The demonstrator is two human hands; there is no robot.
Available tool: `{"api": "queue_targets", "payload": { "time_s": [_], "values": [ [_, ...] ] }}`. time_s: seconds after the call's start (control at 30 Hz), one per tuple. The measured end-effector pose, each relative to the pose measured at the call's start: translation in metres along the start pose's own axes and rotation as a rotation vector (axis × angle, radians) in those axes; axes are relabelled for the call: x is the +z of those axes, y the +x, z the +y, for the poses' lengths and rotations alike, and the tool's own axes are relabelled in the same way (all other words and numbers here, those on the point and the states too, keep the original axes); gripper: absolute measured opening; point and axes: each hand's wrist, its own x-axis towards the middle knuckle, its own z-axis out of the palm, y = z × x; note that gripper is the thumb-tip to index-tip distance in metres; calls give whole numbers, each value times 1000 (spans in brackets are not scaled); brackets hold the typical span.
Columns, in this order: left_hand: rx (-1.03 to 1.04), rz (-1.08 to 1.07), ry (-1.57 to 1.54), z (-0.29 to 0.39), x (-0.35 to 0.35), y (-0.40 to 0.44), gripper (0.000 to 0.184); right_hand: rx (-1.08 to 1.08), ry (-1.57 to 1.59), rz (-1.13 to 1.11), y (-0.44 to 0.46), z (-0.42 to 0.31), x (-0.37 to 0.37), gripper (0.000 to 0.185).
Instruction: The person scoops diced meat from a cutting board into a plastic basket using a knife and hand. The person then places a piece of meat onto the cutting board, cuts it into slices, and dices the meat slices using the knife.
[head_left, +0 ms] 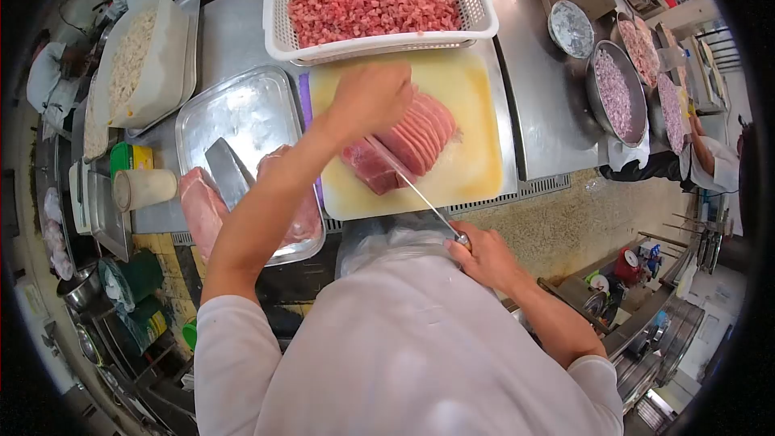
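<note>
On a yellowish cutting board [475, 169] lies a piece of red meat [373, 168] beside a fanned row of meat slices [424, 136]. My right hand [483, 257] is closed round the handle of a long thin knife [423, 198], whose blade reaches between the piece and the slices. My left hand [374, 97] is closed over the far left end of the slices; its fingertips and anything in them are hidden. Left of the board, a metal tray [234, 105] carries a wide blade [226, 169] and large meat pieces [202, 206], partly behind my left forearm.
A white basket [278, 44] of diced meat stands beyond the board. Further left are a tub [165, 56] of pale food and a plastic container [149, 190]. Steel bowls [634, 125] of chopped food stand at right. Parts of other people show at both sides.
</note>
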Motion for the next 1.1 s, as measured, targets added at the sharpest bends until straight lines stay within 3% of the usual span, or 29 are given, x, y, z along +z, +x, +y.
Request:
{"api": "queue_targets", "payload": {
  "time_s": [0.13,0.33,0.6,0.7,0.77,0.87,0.97,1.1],
  "values": [
    [-16,-177,30,12,11,-28,29,62,7,-99,12,-15,-11,45],
    [-201,-281,27,-22,23,-12,29,38,-53,-154,42,-50,-20,39],
    [-273,-84,134,-63,46,-4,29,-37,-130,-63,106,0,36,36],
    [-199,-226,152,-63,37,-9,23,-61,-134,-42,104,2,38,37],
    [-84,-409,93,-70,32,-13,24,-102,-123,3,99,4,41,33],
    [114,-301,254,-71,52,-15,31,-134,-100,43,82,14,42,35],
    [-38,-377,205,-58,55,-8,32,-98,-91,34,27,50,25,37],
    [-135,-203,97,-53,50,-24,29,14,-76,-14,-22,77,13,43]
  ]
}}
